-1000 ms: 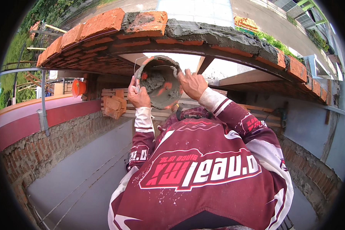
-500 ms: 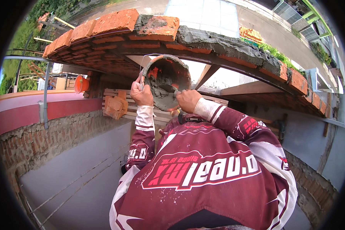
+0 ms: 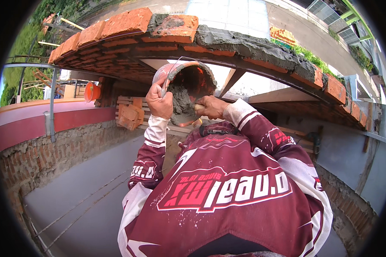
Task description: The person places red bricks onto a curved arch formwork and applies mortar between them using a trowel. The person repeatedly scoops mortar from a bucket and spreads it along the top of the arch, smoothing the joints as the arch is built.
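A mortar-smeared orange bucket [image 3: 162,73] is tipped toward me, just below the brick wall's edge. My left hand [image 3: 160,99] is closed around its rim on the left side. Wet grey mortar [image 3: 181,102] lies heaped along the bucket's lower side. At the bucket's right side, my right hand [image 3: 212,107] grips a trowel by its pale handle [image 3: 198,107]. The trowel's blade is hidden, so how deep it sits in the mortar cannot be made out.
Beyond the bucket runs a curved-looking brick wall [image 3: 126,26], with a mortar bed [image 3: 248,45] on its top and a thin string along it. Broken brick pieces [image 3: 131,115] rest on wooden slats. A small orange bucket [image 3: 91,92] stands at left. Metal rods [image 3: 88,192] cross lower left.
The bucket has tipped further toward me, and the mortar has gathered at its lower side. The trowel's blade, partly seen before, is now hidden. My right hand has shifted slightly.
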### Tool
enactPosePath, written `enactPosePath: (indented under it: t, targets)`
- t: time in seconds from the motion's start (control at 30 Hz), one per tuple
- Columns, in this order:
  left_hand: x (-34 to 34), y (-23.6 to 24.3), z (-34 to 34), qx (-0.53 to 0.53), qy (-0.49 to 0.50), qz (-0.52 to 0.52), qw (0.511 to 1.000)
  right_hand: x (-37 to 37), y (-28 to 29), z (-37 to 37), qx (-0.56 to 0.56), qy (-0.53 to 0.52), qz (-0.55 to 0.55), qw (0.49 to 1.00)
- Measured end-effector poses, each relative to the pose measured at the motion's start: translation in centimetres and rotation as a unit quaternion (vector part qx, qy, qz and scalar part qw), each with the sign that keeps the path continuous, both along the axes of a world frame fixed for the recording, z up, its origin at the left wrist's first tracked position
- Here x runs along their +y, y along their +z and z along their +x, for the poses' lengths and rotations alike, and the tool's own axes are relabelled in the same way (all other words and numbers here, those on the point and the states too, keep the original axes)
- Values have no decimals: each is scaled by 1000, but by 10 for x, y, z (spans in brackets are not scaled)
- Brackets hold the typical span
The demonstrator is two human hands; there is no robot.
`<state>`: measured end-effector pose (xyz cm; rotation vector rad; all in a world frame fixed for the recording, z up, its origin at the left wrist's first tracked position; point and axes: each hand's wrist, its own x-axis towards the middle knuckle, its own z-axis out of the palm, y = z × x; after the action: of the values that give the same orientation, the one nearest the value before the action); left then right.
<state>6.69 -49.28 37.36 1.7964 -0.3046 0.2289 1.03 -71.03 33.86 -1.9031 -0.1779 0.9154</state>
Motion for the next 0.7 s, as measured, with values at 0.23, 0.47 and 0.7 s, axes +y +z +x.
enactPosePath:
  t: [0.23,0.47,0.7]
  targets:
    - [18,-17,7,-21,60,-91,994,2,14,-21,-313,9,-184,932]
    - [-13,-10,-12,-45,88,32,995,-27,26,-15,-334,-25,-343,878]
    - [-27,1,-3,-106,54,-62,991,-18,5,-11,54,-104,-17,993]
